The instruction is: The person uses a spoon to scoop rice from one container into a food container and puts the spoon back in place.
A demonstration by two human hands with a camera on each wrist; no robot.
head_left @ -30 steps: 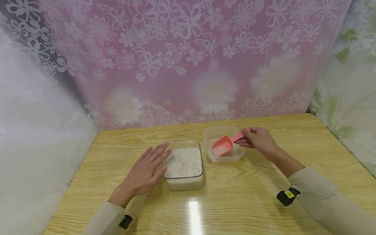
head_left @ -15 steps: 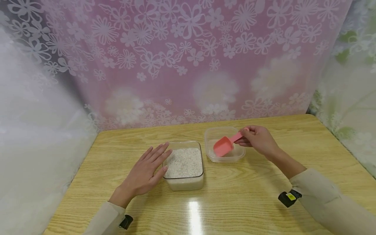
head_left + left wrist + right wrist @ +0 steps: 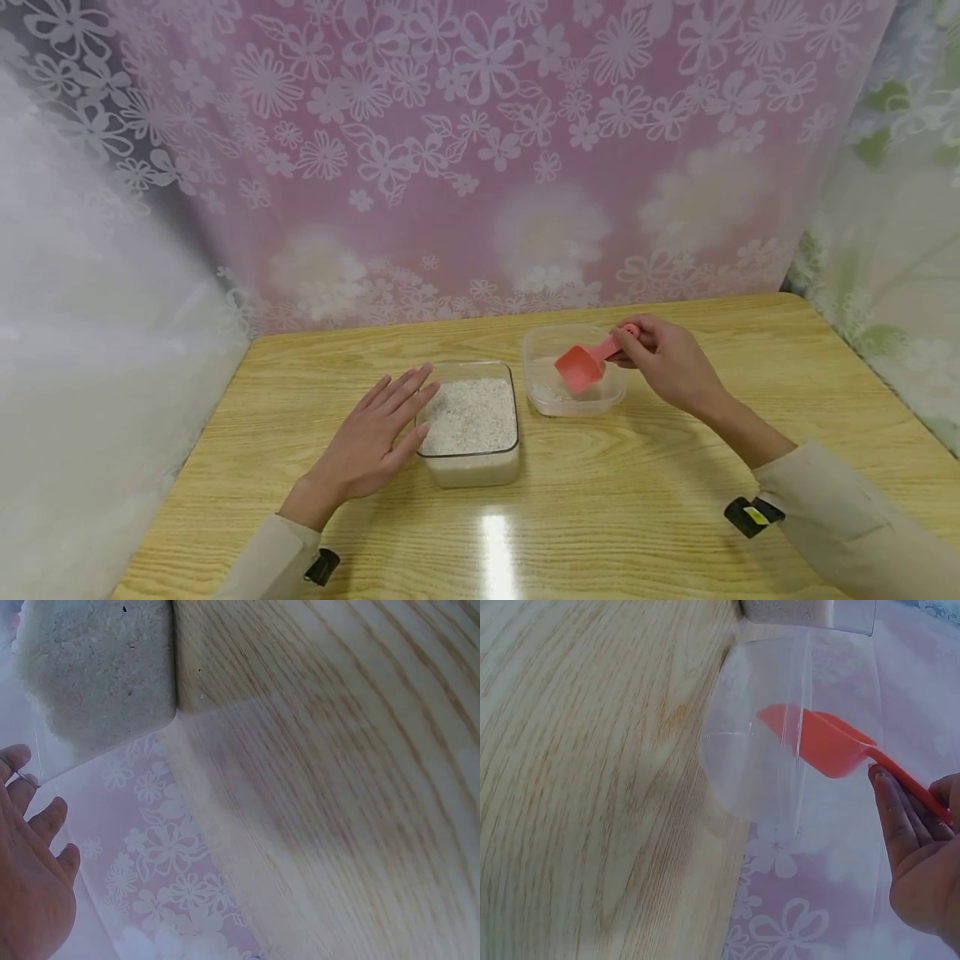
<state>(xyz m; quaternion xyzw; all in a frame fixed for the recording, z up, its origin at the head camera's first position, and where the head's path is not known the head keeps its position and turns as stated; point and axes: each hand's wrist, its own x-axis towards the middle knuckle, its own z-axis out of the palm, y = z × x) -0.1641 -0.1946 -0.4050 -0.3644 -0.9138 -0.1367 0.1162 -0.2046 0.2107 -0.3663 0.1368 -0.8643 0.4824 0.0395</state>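
Note:
My right hand [image 3: 673, 367] pinches the handle of a pink scoop [image 3: 581, 369], whose bowl tilts down within a clear plastic container [image 3: 534, 392]. No grains show in the bowl; some pale grains lie on the container's bottom. In the right wrist view the scoop [image 3: 821, 742] shows partly through the container's clear wall [image 3: 735, 757], with the thumb and fingers on its handle. My left hand [image 3: 367, 442] rests with fairly straight fingers at the left rim of a clear box [image 3: 472, 471] full of rice [image 3: 471, 417]. The left wrist view shows the rice [image 3: 101, 667] above the left fingers.
Both containers stand side by side on a wood-grain table [image 3: 585, 517], the rice box nearer. A pink floral curtain [image 3: 450, 192] hangs behind the table's far edge. Pale sheets [image 3: 97, 350] flank both sides.
The grains in the scoop have gone out into the clear container. The scoop has turned and moved slightly right and up with my right hand. My left hand has stayed put.

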